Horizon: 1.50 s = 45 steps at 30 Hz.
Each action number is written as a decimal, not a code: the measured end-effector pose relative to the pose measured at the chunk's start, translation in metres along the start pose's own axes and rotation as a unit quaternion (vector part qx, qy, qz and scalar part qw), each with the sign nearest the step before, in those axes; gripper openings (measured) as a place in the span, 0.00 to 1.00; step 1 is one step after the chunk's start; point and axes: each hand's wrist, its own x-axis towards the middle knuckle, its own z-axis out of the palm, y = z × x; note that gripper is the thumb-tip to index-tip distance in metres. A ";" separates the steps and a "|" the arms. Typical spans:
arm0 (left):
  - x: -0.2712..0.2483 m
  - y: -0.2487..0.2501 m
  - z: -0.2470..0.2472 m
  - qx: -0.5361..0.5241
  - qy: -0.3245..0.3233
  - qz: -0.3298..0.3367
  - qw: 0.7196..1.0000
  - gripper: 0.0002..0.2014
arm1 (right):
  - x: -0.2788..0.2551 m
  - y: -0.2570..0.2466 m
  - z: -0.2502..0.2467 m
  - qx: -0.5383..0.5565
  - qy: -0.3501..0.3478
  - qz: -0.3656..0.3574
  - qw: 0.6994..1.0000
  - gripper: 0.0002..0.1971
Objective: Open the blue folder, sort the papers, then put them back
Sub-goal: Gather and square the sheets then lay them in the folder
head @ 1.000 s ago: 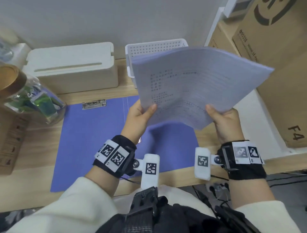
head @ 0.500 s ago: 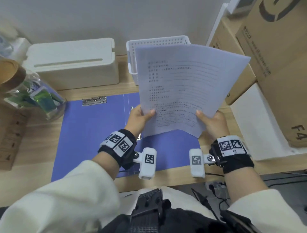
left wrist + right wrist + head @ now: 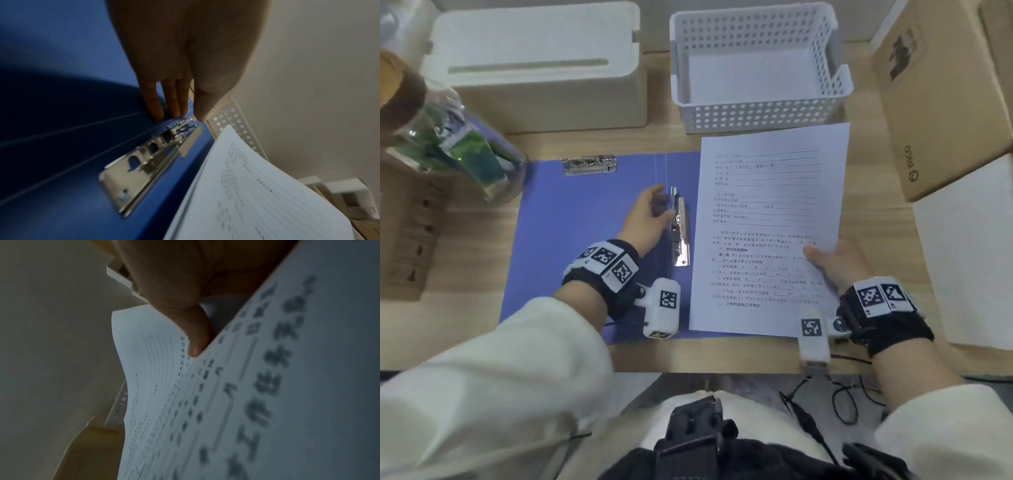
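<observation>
The blue folder (image 3: 585, 240) lies open and flat on the desk. A long metal clip (image 3: 681, 233) runs beside its spine, and a smaller clip (image 3: 589, 165) sits at the top edge of the left half. A stack of printed papers (image 3: 770, 222) lies over the folder's right half. My right hand (image 3: 832, 263) grips the stack's lower right edge, thumb (image 3: 195, 340) on top. My left hand (image 3: 650, 216) holds nothing. Its straight fingers (image 3: 174, 110) touch the folder (image 3: 61, 65) at the spine creases, beside the far end of the long clip (image 3: 148, 162).
A white perforated basket (image 3: 756, 68) and a closed white box (image 3: 541, 65) stand behind the folder. A glass jar (image 3: 448, 137) and a wooden block (image 3: 410, 240) are at the left. A cardboard box (image 3: 935, 102) and a white board (image 3: 969, 257) flank the right.
The papers came down from in front of me onto the folder's right half. My left hand let go of them and moved to the long clip. My right hand still holds them.
</observation>
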 end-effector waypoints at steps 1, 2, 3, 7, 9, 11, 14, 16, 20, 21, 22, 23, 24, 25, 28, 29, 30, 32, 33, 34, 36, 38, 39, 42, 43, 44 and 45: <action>0.007 0.002 0.001 -0.015 -0.020 -0.013 1.000 0.25 | 0.003 -0.002 0.003 -0.010 -0.009 0.011 1.000 0.16; 0.013 0.006 0.002 -0.028 -0.032 -0.024 0.999 0.26 | 0.006 -0.003 0.004 -0.021 -0.015 0.017 1.000 0.17; 0.017 0.009 0.003 -0.040 -0.035 -0.029 0.998 0.25 | 0.009 -0.005 0.006 -0.033 -0.017 0.020 0.999 0.17; 0.024 0.016 0.003 -0.023 0.014 0.016 1.000 0.13 | 0.017 -0.010 0.012 -0.070 -0.019 0.004 0.997 0.15; 0.020 0.014 0.000 -0.034 0.029 0.022 0.999 0.10 | 0.018 -0.011 0.015 -0.075 -0.023 -0.001 0.997 0.14; 0.016 0.011 -0.004 -0.063 0.024 0.011 0.998 0.08 | 0.019 -0.012 0.018 -0.079 -0.025 -0.008 0.996 0.14; 0.009 0.012 -0.010 -0.125 -0.003 0.001 0.992 0.08 | 0.020 -0.013 0.024 -0.084 -0.018 -0.022 0.996 0.14; 0.005 0.013 -0.012 -0.147 -0.011 0.002 0.989 0.09 | 0.020 -0.013 0.026 -0.088 -0.012 -0.025 0.996 0.14; 0.000 0.012 -0.010 -0.173 -0.030 -0.010 0.984 0.11 | 0.019 -0.012 0.027 -0.081 -0.008 -0.026 0.996 0.15; 0.000 0.010 -0.010 -0.179 -0.037 -0.016 0.983 0.11 | 0.018 -0.012 0.027 -0.083 -0.008 -0.026 0.996 0.15; -0.001 0.009 -0.010 -0.187 -0.043 -0.021 0.981 0.10 | 0.018 -0.012 0.027 -0.088 -0.009 -0.028 0.996 0.15; -0.001 0.008 -0.011 -0.194 -0.049 -0.026 0.979 0.10 | 0.017 -0.012 0.027 -0.092 -0.009 -0.029 0.995 0.15; -0.002 0.008 -0.012 -0.200 -0.056 -0.030 0.978 0.09 | 0.017 -0.012 0.027 -0.094 -0.010 -0.031 0.995 0.16; -0.002 0.006 -0.013 -0.199 -0.060 -0.033 0.978 0.09 | 0.016 -0.012 0.026 -0.096 -0.012 -0.031 0.995 0.16; -0.004 0.005 -0.015 -0.196 -0.061 -0.035 0.978 0.08 | 0.015 -0.012 0.024 -0.102 -0.017 -0.037 0.994 0.16; -0.005 0.005 -0.015 -0.196 -0.060 -0.034 0.978 0.08 | 0.015 -0.012 0.024 -0.105 -0.017 -0.038 0.994 0.16; -0.007 0.006 -0.016 -0.196 -0.063 -0.029 0.978 0.08 | 0.015 -0.012 0.024 -0.109 -0.016 -0.040 0.993 0.16; -0.011 0.009 -0.017 -0.156 -0.084 -0.009 0.984 0.08 | 0.014 -0.012 0.024 -0.111 -0.014 -0.041 0.993 0.17; -0.011 0.008 -0.019 -0.099 -0.099 -0.001 0.990 0.16 | 0.015 -0.012 0.024 -0.110 -0.015 -0.041 0.993 0.17; -0.010 0.006 -0.021 -0.015 -0.114 0.002 0.993 0.28 | 0.015 -0.012 0.025 -0.110 -0.016 -0.042 0.993 0.16; -0.010 0.003 -0.024 0.158 -0.122 -0.025 0.980 0.52 | 0.017 -0.011 0.025 -0.118 -0.013 -0.047 0.992 0.16; -0.011 0.001 -0.024 0.245 -0.125 -0.071 0.959 0.65 | 0.017 -0.011 0.025 -0.128 -0.011 -0.054 0.990 0.16; -0.010 0.000 -0.022 0.268 -0.128 -0.087 0.951 0.67 | 0.018 -0.010 0.025 -0.127 -0.011 -0.055 0.990 0.16; -0.009 -0.006 -0.012 0.329 -0.120 -0.103 0.931 0.71 | 0.019 -0.009 0.025 -0.122 -0.007 -0.058 0.991 0.16; -0.010 -0.008 -0.009 0.341 -0.111 -0.101 0.928 0.72 | 0.019 -0.008 0.025 -0.122 -0.005 -0.059 0.991 0.16; -0.011 -0.011 -0.007 0.349 -0.100 -0.098 0.926 0.72 | 0.019 -0.008 0.025 -0.121 -0.004 -0.061 0.991 0.16; -0.011 -0.014 -0.006 0.354 -0.089 -0.095 0.926 0.72 | 0.019 -0.008 0.026 -0.120 -0.003 -0.063 0.991 0.16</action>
